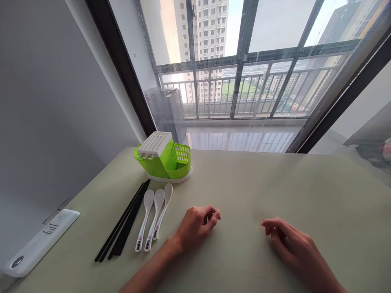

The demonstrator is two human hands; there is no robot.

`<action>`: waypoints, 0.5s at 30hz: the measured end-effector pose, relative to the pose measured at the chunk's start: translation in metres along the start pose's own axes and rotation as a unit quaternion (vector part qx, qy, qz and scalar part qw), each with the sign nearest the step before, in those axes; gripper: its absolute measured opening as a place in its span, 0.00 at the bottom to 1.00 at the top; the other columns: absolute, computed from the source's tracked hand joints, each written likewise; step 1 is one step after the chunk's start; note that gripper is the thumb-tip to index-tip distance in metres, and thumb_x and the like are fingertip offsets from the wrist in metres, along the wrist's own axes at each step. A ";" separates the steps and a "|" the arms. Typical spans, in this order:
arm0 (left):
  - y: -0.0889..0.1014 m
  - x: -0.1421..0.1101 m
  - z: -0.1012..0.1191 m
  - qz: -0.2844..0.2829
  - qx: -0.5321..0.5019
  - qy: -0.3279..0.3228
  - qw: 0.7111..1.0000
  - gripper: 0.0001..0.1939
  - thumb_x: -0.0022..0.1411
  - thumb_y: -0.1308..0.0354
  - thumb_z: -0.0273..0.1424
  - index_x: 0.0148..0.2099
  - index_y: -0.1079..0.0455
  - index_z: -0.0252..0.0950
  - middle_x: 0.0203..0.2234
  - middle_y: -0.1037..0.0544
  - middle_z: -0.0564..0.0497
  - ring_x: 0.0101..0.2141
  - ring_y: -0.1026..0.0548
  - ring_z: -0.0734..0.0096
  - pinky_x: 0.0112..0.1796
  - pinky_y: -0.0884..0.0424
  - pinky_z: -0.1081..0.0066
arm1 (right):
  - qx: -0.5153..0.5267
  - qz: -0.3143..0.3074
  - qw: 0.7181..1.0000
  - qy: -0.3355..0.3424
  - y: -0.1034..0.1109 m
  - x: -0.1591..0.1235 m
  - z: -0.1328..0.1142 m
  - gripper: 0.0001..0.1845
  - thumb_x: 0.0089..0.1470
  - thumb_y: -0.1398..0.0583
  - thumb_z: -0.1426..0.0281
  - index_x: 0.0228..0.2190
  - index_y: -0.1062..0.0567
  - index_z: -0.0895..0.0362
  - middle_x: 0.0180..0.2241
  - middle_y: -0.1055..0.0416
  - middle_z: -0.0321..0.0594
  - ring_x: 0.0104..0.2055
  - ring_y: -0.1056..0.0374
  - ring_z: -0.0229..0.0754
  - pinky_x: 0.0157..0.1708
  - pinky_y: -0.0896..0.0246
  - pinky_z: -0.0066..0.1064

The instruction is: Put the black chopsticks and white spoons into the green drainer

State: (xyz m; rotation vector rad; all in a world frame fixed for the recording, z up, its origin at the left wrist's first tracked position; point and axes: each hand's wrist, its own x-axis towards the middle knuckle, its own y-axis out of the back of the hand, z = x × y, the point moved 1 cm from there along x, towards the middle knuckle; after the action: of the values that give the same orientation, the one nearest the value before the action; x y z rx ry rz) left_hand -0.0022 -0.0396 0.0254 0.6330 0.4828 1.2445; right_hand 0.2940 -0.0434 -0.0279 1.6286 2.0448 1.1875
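Note:
My left hand (200, 224) rests on the table to the right of the spoons, fingers curled in and thumb against the index finger, with nothing seen in it. Across a gap, my right hand (295, 246) lies on the table with loosely bent fingers, the thumb a little apart from the index finger, and holds nothing. Three white spoons (149, 219) lie side by side, bowls pointing away from me. Left of them is a bundle of black chopsticks (130, 224), a few spread apart. Behind stands a green utensil holder (179, 173) with a white slotted top (155, 142) and white base.
The pale green tabletop (244, 183) reaches to a large window (244, 81), with a balcony beyond. At the left edge, a long white device (42, 242) with printed markings is near the grey wall (61, 101). A dark window frame (122, 65) rises behind the holder.

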 end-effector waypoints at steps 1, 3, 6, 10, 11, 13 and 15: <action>0.000 0.000 0.000 0.000 0.001 0.000 1.000 0.16 0.71 0.50 0.37 0.39 0.24 0.36 0.21 0.32 0.59 0.23 0.38 0.78 0.27 0.43 0.77 | 0.000 -0.001 1.000 0.001 0.000 0.000 0.001 0.10 0.65 0.47 0.66 0.43 0.27 0.49 0.33 0.25 0.33 0.27 0.29 0.34 0.28 0.34 0.22; 0.000 0.000 0.000 0.002 0.004 -0.002 1.000 0.16 0.71 0.50 0.37 0.38 0.24 0.36 0.21 0.32 0.59 0.23 0.37 0.78 0.28 0.43 0.76 | 0.000 -0.002 1.000 0.006 0.000 0.001 0.002 0.10 0.64 0.47 0.67 0.43 0.27 0.49 0.33 0.24 0.33 0.27 0.29 0.34 0.28 0.34 0.22; -0.001 0.000 0.000 0.001 0.011 -0.007 1.000 0.15 0.71 0.49 0.37 0.38 0.24 0.36 0.21 0.31 0.58 0.22 0.38 0.78 0.28 0.43 0.76 | 0.001 -0.005 1.000 0.006 0.000 0.001 0.001 0.10 0.64 0.47 0.67 0.43 0.27 0.49 0.33 0.25 0.33 0.26 0.29 0.34 0.28 0.34 0.22; -0.002 0.000 -0.001 0.001 0.023 -0.016 1.000 0.15 0.71 0.49 0.36 0.39 0.24 0.36 0.21 0.29 0.58 0.22 0.36 0.78 0.28 0.42 0.76 | 0.005 -0.002 1.000 -0.015 0.001 0.001 -0.003 0.11 0.65 0.48 0.66 0.43 0.27 0.49 0.33 0.25 0.32 0.26 0.32 0.34 0.28 0.35 0.23; -0.002 0.000 -0.002 0.002 0.029 -0.018 0.999 0.15 0.71 0.49 0.36 0.38 0.24 0.36 0.21 0.29 0.58 0.22 0.36 0.78 0.28 0.42 0.76 | 0.004 -0.001 1.000 -0.015 0.001 0.000 -0.003 0.11 0.65 0.49 0.66 0.42 0.27 0.49 0.33 0.25 0.32 0.25 0.32 0.34 0.28 0.35 0.23; -0.003 -0.001 -0.001 0.006 0.045 -0.020 0.999 0.14 0.71 0.49 0.36 0.38 0.24 0.37 0.21 0.28 0.58 0.22 0.35 0.78 0.28 0.42 0.76 | 0.001 -0.001 1.000 -0.008 0.000 0.000 -0.002 0.10 0.65 0.48 0.67 0.42 0.27 0.49 0.33 0.25 0.32 0.26 0.31 0.33 0.28 0.35 0.22; -0.002 -0.005 0.002 0.005 0.061 -0.030 0.998 0.13 0.71 0.48 0.36 0.39 0.24 0.37 0.21 0.27 0.57 0.22 0.34 0.77 0.29 0.41 0.75 | -0.005 -0.002 1.000 -0.004 -0.001 -0.001 0.001 0.10 0.64 0.48 0.67 0.43 0.27 0.49 0.34 0.25 0.33 0.27 0.30 0.34 0.29 0.35 0.22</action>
State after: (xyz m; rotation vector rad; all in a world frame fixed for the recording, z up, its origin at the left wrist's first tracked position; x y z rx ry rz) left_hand -0.0006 -0.0452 0.0253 0.7760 0.5084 1.2084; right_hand 0.2945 -0.0442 -0.0293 1.6213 2.0337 1.1870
